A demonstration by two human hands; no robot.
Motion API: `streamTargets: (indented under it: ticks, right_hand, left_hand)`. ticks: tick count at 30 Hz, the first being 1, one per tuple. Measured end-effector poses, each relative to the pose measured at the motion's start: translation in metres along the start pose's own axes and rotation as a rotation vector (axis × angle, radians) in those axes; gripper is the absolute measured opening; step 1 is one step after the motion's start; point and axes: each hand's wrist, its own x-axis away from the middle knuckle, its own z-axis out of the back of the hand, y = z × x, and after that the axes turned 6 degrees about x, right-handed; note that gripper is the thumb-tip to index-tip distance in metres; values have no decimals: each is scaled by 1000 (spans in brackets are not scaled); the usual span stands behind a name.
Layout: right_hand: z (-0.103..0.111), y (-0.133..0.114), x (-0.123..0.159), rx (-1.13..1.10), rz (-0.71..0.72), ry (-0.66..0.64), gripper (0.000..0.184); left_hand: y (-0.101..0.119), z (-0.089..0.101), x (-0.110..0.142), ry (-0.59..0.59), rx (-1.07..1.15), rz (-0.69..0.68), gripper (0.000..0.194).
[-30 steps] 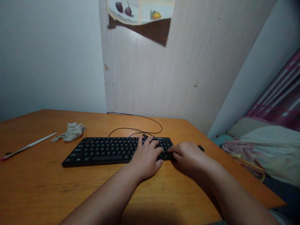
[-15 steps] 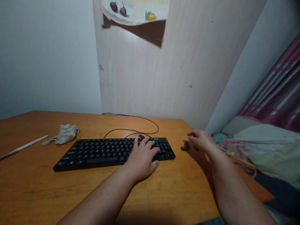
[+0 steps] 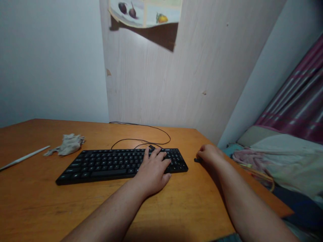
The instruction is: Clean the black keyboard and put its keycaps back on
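A black keyboard [image 3: 108, 164] lies on the wooden table. My left hand [image 3: 152, 173] rests on its right part with the fingers spread over the keys, holding nothing. To the right of the keyboard, my right hand [image 3: 209, 154] is low over the tabletop, its fingers drawn together in a pinch. At those fingertips lie small black pieces [image 3: 197, 160] that look like loose keycaps, partly covered by the hand. Whether one is between the fingers I cannot make out.
Behind the keyboard runs a thin black cable [image 3: 141, 139]. At the left are a crumpled greyish cloth [image 3: 69, 144] and a white pointed stick [image 3: 27, 156]. The table [image 3: 176, 208] ends at a wall behind; a bed with bedding [image 3: 282, 161] stands beyond its right edge.
My right hand has come down and slightly left, onto the small black pieces, hiding some of them. My left hand stays in place on the keyboard.
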Motion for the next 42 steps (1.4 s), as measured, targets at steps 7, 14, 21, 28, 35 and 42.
streamTargets:
  ticks: [7,14,21,28,35,42]
  right_hand:
    - [-3,0,-1,-33,12,-3,12]
    - [5,-14,12,-197,152,58,20]
    - [19,-51,60,-490,485,-68,8]
    - [26,-66,80,-349,587,-56,3]
    - [23,-68,81,-315,628,-58,3]
    - [19,-63,78,-317,687,-100,5]
  left_hand:
    - [0,0,2,7,11,6,40]
    - [1,0,2,2,11,8,42]
    - [2,0,2,5,8,6,40]
    - [3,0,2,13,8,-5,38]
    - [3,-1,2,16,3,-10,39]
    - [4,1,2,3,3,1,41]
